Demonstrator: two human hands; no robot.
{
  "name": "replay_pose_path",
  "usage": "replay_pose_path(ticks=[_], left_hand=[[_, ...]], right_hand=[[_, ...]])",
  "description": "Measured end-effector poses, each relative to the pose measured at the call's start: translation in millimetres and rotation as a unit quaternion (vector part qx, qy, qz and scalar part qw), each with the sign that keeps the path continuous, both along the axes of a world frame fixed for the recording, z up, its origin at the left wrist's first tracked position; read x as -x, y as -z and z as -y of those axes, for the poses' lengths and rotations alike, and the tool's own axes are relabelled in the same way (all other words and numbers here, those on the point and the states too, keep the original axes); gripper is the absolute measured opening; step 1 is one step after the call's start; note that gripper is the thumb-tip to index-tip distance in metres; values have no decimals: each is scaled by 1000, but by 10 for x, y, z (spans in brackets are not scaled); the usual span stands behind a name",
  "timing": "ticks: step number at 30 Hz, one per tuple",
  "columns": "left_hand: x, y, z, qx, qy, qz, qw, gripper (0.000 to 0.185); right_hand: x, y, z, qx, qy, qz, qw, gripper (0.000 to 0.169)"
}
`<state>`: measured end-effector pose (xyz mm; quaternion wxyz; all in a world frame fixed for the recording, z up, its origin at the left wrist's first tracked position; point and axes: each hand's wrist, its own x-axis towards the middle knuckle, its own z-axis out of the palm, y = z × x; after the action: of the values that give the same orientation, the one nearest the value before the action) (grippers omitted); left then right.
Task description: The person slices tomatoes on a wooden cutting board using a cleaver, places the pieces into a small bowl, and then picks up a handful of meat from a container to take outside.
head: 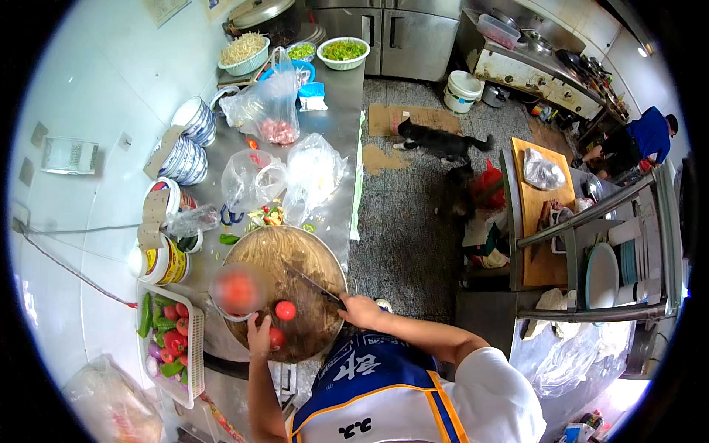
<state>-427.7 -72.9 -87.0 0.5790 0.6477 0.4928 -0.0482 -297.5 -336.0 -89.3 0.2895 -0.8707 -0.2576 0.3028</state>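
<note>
My right hand (360,311) is closed around the handle of a kitchen knife (313,283), whose blade lies over a round wooden chopping board (282,249). At the board's lower left, my left hand (259,334) has its fingers apart, close to a tomato (276,338) and the rim of a bowl. Whether it touches either is hard to tell. A second tomato (285,310) sits on the board between my hands. The bowl's red contents (237,290) look blurred. Vegetable scraps (271,215) and a green pepper piece (228,239) lie beyond the board.
Left of the board stands a white plastic basket (195,349) of peppers, tomatoes and onions. Plastic bags (313,171), stacked bowls (183,160) and a colander of greens (343,53) occupy the counter. Cats (435,139) are on the floor; a person (645,138) bends at far right.
</note>
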Motion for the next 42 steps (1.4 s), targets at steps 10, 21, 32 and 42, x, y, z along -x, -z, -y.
replay_pose_path(ticks=[10,21,32,42], left_hand=[[14,357,817,378,-130,186,898,40],[10,519,769,290,-89,216,928,49],[117,-146,919,326,-42,258,908,35],[229,-235,912,136,-15,172,975,41]], right_hand=[[64,-1,-64,5,-35,-10,999,35],[174,-187,-78,-23,-14,-41,999,39],[-88,643,-760,-223,113,-286,925,36],[48,-241,-650,-88,-70,5,994,47]])
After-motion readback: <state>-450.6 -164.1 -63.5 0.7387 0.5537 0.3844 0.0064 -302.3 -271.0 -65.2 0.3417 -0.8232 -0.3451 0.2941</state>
